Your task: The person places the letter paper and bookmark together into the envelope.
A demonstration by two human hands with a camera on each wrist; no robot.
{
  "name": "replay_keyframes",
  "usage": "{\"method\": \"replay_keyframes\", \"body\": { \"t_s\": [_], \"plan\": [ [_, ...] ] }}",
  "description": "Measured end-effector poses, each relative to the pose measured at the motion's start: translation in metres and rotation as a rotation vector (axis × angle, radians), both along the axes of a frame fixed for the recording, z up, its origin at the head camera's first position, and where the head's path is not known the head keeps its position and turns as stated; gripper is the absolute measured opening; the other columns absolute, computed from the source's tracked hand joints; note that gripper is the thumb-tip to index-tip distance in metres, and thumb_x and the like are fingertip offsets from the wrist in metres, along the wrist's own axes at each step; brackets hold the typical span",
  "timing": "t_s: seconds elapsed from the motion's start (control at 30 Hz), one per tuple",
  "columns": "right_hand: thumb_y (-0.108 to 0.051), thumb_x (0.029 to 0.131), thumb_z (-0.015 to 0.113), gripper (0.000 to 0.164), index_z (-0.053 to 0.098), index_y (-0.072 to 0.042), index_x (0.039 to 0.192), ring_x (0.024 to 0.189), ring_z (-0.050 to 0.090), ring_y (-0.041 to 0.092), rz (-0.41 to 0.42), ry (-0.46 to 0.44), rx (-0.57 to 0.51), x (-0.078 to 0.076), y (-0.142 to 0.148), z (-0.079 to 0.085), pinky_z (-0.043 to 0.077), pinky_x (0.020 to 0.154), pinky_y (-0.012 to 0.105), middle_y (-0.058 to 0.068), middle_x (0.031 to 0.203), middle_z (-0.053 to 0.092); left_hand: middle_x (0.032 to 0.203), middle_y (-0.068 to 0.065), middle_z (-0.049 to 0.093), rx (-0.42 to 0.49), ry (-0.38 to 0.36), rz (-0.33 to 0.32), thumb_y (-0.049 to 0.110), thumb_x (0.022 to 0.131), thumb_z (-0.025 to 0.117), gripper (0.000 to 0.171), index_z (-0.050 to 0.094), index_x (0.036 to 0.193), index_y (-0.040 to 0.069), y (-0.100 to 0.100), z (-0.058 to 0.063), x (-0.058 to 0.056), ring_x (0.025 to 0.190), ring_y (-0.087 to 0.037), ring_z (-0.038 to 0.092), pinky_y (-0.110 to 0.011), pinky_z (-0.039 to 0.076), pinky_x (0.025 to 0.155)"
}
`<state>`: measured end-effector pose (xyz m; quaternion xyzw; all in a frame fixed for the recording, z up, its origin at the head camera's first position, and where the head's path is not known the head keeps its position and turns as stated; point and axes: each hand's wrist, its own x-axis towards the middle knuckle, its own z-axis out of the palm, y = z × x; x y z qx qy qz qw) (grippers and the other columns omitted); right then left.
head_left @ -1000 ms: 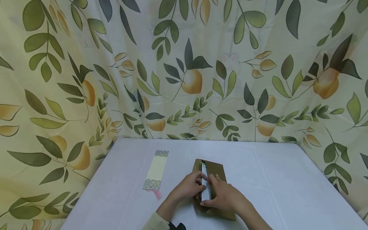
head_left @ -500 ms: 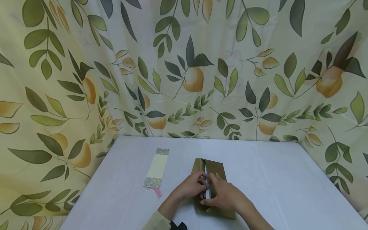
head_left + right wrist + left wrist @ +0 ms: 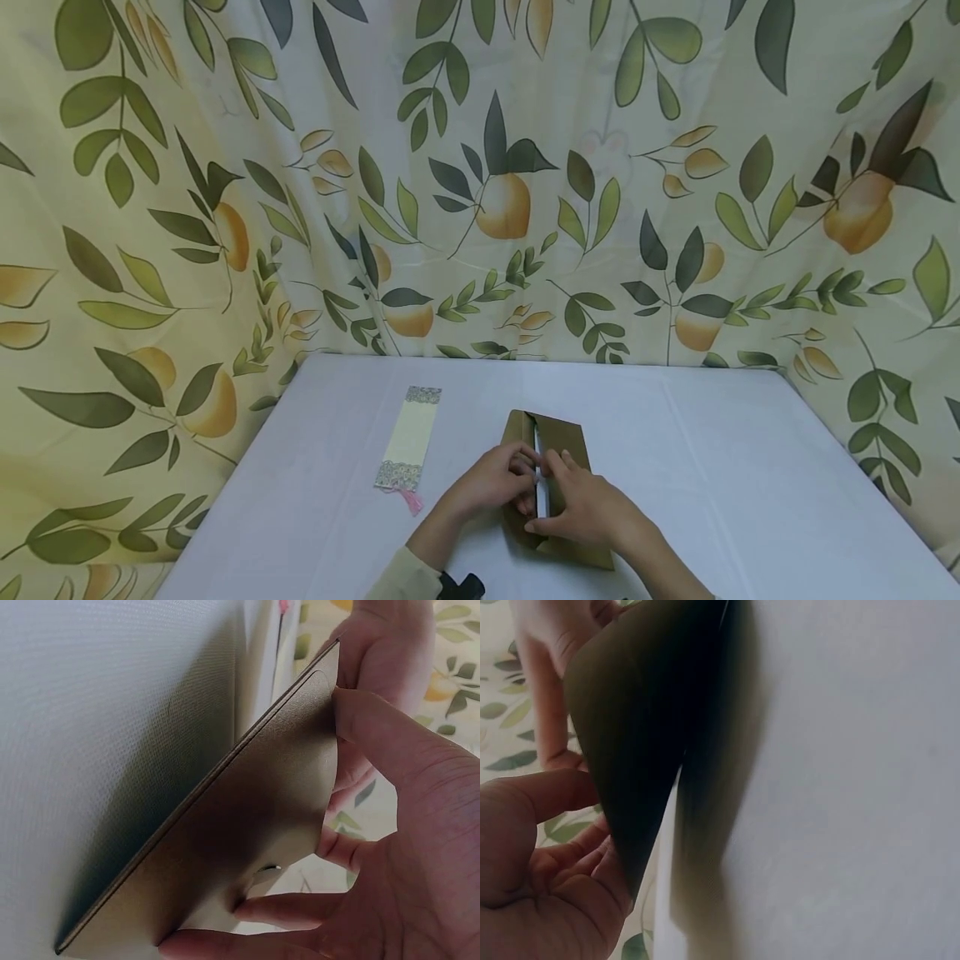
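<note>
A brown paper envelope (image 3: 562, 435) lies tilted on the white-covered table, its opening along the left side. A narrow strip of a white card (image 3: 542, 502) shows in that opening; the rest is hidden inside. My left hand (image 3: 491, 483) is at the flap side, thumb and curled fingers gripping the envelope's edge in the left wrist view. From the other side my right hand (image 3: 588, 504) holds the envelope, fingers spread along the pocket and thumb near the opening. The right wrist view has the envelope's brown face (image 3: 247, 795) close up, fingertips (image 3: 259, 911) on its edge.
A cream bookmark (image 3: 408, 437) with patterned ends and a pink tassel (image 3: 412, 502) lies to the left of the hands. A curtain (image 3: 480, 208) printed with leaves and fruit hangs behind the table. A black object (image 3: 461, 587) is by the left sleeve.
The visible strip of the white card has narrowed as it moved right into the envelope beneath my hands. Both hands stay nearly in place; the left fingers shift slightly. The bookmark stays put.
</note>
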<state>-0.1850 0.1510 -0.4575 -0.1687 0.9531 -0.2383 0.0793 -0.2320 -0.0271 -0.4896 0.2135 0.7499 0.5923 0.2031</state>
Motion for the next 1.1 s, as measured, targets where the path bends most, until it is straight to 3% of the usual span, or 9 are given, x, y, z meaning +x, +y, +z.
{"method": "replay_keyframes", "body": {
  "t_s": [0.33,0.43,0.73,1.1],
  "plan": [
    [-0.062,0.062,0.077,0.074,0.044,-0.019,0.113,0.082,0.062,0.037,-0.007,0.014,0.016,0.0,-0.001,-0.001,0.046,0.055,0.045,0.035,0.137,0.037,0.091,-0.012,0.068,0.013,-0.011,0.013,0.003,0.093,0.051,0.023,0.054,0.116,0.0,-0.017,0.007,-0.01,0.058,-0.024,0.065,-0.036,0.053,0.056],
    [-0.063,0.061,0.077,0.074,0.045,-0.02,0.112,0.084,0.062,0.037,-0.008,0.024,0.018,0.0,-0.002,-0.001,0.046,0.056,0.046,0.034,0.137,0.038,0.092,-0.013,0.067,0.012,0.001,0.029,0.004,0.093,0.051,0.022,0.055,0.114,0.0,-0.023,0.009,-0.012,0.058,-0.025,0.065,-0.035,0.053,0.057],
    [-0.062,0.061,0.078,0.074,0.044,-0.019,0.112,0.067,0.059,0.028,-0.015,-0.009,0.01,-0.001,-0.002,0.0,0.045,0.054,0.044,0.034,0.138,0.036,0.093,-0.014,0.068,0.011,0.016,0.053,0.01,0.094,0.055,0.02,0.059,0.111,0.0,-0.039,0.009,-0.02,0.063,-0.026,0.065,-0.036,0.052,0.058],
    [-0.063,0.059,0.079,0.077,0.044,-0.02,0.112,0.081,0.062,0.037,-0.027,-0.011,0.032,-0.001,-0.002,-0.002,0.047,0.059,0.048,0.032,0.139,0.036,0.092,-0.008,0.069,-0.035,0.067,0.089,0.012,0.094,0.056,0.017,0.062,0.106,0.003,-0.049,0.01,-0.025,0.066,-0.028,0.065,-0.032,0.044,0.053]
  ]
}}
